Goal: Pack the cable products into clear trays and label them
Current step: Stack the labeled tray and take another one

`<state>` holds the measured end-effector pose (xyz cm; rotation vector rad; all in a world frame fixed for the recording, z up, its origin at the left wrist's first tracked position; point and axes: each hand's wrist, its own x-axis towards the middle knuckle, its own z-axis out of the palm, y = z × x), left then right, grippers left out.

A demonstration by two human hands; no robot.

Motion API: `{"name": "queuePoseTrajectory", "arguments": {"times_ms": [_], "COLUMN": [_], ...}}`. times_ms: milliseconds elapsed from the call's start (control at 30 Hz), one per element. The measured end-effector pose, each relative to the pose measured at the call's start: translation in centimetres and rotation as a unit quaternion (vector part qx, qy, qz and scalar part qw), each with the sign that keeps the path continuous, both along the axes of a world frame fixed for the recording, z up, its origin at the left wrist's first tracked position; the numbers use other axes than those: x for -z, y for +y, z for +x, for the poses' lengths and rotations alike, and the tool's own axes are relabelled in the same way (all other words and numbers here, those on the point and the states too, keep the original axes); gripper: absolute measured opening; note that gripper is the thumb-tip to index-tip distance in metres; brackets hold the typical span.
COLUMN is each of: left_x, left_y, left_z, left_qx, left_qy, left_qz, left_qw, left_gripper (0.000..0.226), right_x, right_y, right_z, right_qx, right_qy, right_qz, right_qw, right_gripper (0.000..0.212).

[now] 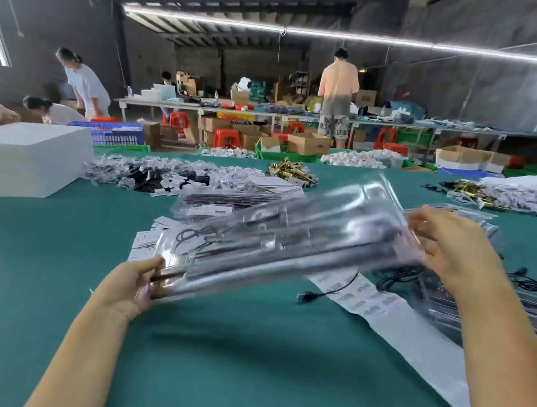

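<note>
I hold a clear plastic tray (290, 237) with black cables in it above the green table (246, 363); it is blurred and tilted, its right end higher. My left hand (138, 284) pinches its near left corner. My right hand (445, 244) holds its far right end, fingers behind the plastic. Under the tray lie small white labels (147, 241) and a long white label backing strip (381, 310). A loose black cable (327, 293) crosses that strip. Another filled clear tray (215, 203) lies just beyond.
More clear trays (530, 310) are stacked at the right edge, with black cables (532, 285) beside them. A white box (27, 159) stands at the left. Heaps of bagged parts (172, 172) and gold pieces (291, 171) lie further back. Other people work at tables behind.
</note>
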<state>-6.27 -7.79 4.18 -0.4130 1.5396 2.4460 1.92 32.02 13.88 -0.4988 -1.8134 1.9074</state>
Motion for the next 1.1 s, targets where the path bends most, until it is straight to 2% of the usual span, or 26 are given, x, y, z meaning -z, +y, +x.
{"name": "queuePoseTrajectory", "arguments": {"times_ms": [67, 167, 333, 467, 600, 667, 800, 867, 967, 1033, 1100], "left_x": [-0.8, -3.2, -7.8, -7.6, -6.3, -6.1, -6.4, -6.4, -6.3, -6.5, -6.6], "left_y": [0.8, 2.6, 8.8, 13.8, 16.5, 16.8, 16.2, 16.3, 16.9, 16.9, 16.6], "left_z": [0.0, 0.7, 3.9, 6.3, 8.5, 8.9, 9.1, 9.4, 10.2, 10.4, 10.1], "left_qx": [-0.028, -0.037, 0.013, -0.052, -0.063, -0.046, -0.009, 0.007, 0.002, -0.002, -0.01], "left_qy": [-0.013, 0.013, 0.096, 0.132, 0.212, 0.25, 0.282, 0.268, 0.161, 0.093, 0.079], "left_qz": [0.063, 0.133, 0.165, 0.155, 0.14, 0.125, 0.02, 0.008, 0.103, 0.14, 0.136], "left_qw": [0.998, 0.99, 0.982, 0.978, 0.965, 0.959, 0.959, 0.963, 0.982, 0.986, 0.988], "left_gripper": [0.014, 0.014, 0.009, 0.023, 0.024, 0.031, 0.028, 0.038, 0.057, 0.062, 0.061], "right_x": [0.1, 0.1, -0.4, -0.3, 0.3, 0.3, -0.1, -0.5, -1.3, -1.5, -2.0], "right_y": [-1.0, -3.5, -8.8, -12.7, -13.4, -13.0, -12.1, -11.0, -9.0, -7.4, -5.7], "right_z": [-0.1, -0.2, 0.5, 0.9, 0.5, 0.3, 0.3, 0.3, 0.3, 0.4, 0.9], "right_qx": [-0.028, -0.095, -0.252, -0.314, -0.198, -0.161, -0.163, -0.169, -0.202, -0.212, -0.224], "right_qy": [-0.045, -0.096, -0.08, -0.049, -0.024, -0.015, 0.016, 0.032, 0.031, 0.029, 0.034], "right_qz": [-0.002, 0.01, 0.075, 0.026, -0.085, -0.112, -0.095, -0.096, -0.086, -0.092, -0.095], "right_qw": [0.999, 0.991, 0.961, 0.948, 0.976, 0.98, 0.982, 0.98, 0.975, 0.972, 0.969], "right_gripper": [0.034, 0.06, 0.079, 0.069, 0.028, 0.031, 0.034, 0.028, 0.021, 0.024, 0.032]}}
